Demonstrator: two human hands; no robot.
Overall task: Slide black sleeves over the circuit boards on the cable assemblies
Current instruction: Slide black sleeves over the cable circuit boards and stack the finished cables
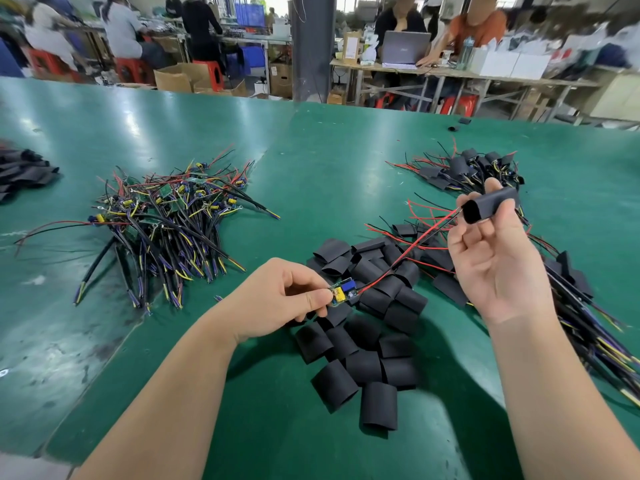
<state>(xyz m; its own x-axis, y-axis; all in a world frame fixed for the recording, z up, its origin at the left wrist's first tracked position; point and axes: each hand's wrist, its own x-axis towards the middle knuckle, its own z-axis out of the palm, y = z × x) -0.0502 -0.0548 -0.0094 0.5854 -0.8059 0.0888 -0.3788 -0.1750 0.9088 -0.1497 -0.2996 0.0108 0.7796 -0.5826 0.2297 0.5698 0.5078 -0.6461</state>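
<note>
A busy workshop, with a green table [311,150] up front. The left hand [277,299] has its grip pinched on a small circuit board [341,292], just above a heap of loose sleeves [367,341]. Its red and black wires [408,251] run up to the mouth of a black sleeve [491,204], which the right hand [491,258] holds raised in a fingertip grip. Bare cable assemblies [166,216] lie heaped at the left.

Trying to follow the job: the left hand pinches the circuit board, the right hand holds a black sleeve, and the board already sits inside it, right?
Not inside. The head view shows the left hand pinching the circuit board bare, apart from the black sleeve held by the right hand; only its red and black wires reach the sleeve.
</note>
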